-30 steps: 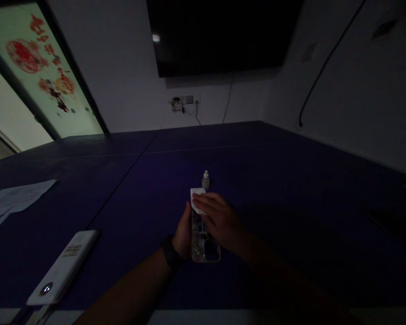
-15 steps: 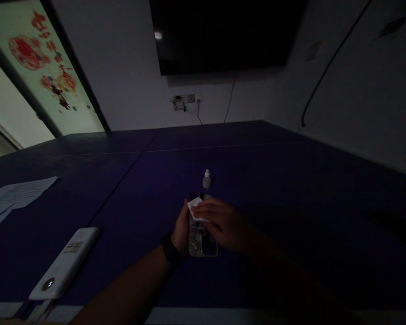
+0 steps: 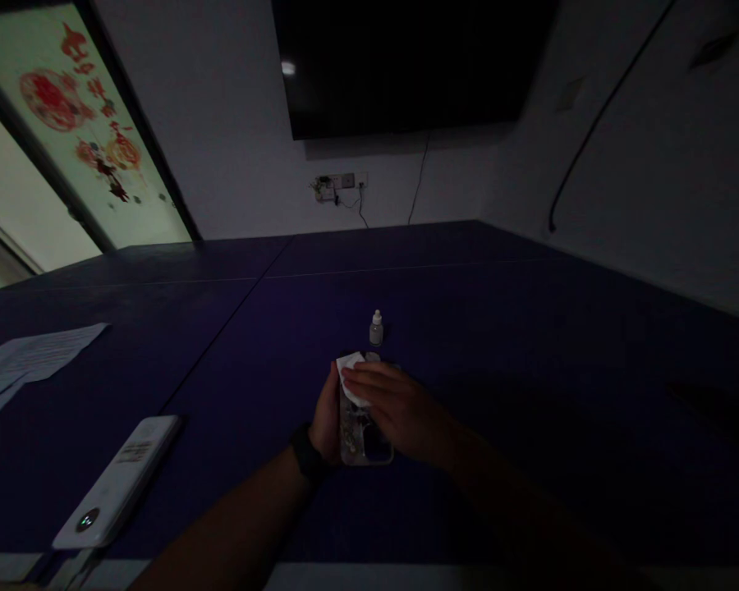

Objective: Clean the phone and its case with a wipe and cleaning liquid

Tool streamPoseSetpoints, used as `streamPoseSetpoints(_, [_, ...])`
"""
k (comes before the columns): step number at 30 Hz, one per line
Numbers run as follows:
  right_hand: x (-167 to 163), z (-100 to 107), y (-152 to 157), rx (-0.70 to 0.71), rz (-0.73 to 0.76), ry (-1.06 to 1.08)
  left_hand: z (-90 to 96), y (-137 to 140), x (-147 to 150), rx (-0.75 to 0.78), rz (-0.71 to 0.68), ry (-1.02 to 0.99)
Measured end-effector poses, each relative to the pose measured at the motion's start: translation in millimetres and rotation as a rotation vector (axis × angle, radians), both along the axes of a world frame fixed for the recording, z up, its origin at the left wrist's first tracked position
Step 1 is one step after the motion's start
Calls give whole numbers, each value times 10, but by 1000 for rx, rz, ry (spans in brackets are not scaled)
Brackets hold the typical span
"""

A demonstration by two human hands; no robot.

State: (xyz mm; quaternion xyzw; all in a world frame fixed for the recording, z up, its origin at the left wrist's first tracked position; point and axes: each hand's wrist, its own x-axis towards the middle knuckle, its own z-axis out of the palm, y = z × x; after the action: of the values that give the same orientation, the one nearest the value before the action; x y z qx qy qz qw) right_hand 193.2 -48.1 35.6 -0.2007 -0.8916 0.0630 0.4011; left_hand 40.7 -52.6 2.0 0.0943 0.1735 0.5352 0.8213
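Observation:
My left hand (image 3: 328,414), with a dark watch on its wrist, grips the left side of a phone-shaped item with a patterned, see-through case (image 3: 360,439). It lies on the dark blue table in front of me. My right hand (image 3: 400,406) presses a folded white tissue (image 3: 351,369) onto the upper part of the case with its fingers. The fingers are held together over the tissue and cover much of the case. Just beyond the case stands a small dropper bottle (image 3: 376,330) with a white cap, upright and touched by neither hand.
On the left lies a white power bank (image 3: 120,480) with a lit round display and a cable at its near end. Printed papers (image 3: 30,365) rest at the far left. A seam runs across the blue table (image 3: 468,304). A dark screen (image 3: 412,66) hangs on the wall.
My right hand and the tissue have slid slightly left across the case, to its upper left edge. The case and my left hand have shifted slightly left too.

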Motion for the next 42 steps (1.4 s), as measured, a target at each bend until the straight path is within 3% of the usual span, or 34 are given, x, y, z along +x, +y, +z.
streamPoseSetpoints(3, [2, -2, 8, 3, 42, -2, -24, 16, 1, 8, 2, 13])
streamPoseSetpoints(6, [-6, -9, 17, 22, -43, 39, -12, 20, -8, 30, 37, 18])
streamPoseSetpoints(14, [10, 13, -49, 2, 12, 30, 87, 8, -133, 55, 23, 62])
streamPoseSetpoints(22, [-102, 28, -183, -41, 179, -94, -28, 77, -174, 80, -76, 90])
streamPoseSetpoints(27, [-75, 15, -140, -36, 59, -57, 28, 41, -171, 48, -34, 5])
streamPoseSetpoints(31, [-75, 25, -154, -59, 207, -96, 67, 14, -160, 8, -102, 73])
streamPoseSetpoints(35, [-67, 23, -162, -25, 73, -55, 76, 20, -168, 11, -24, 69])
streamPoseSetpoints(42, [-57, 88, -230, -3, 295, -140, 118, 31, -246, 55, -48, 131])
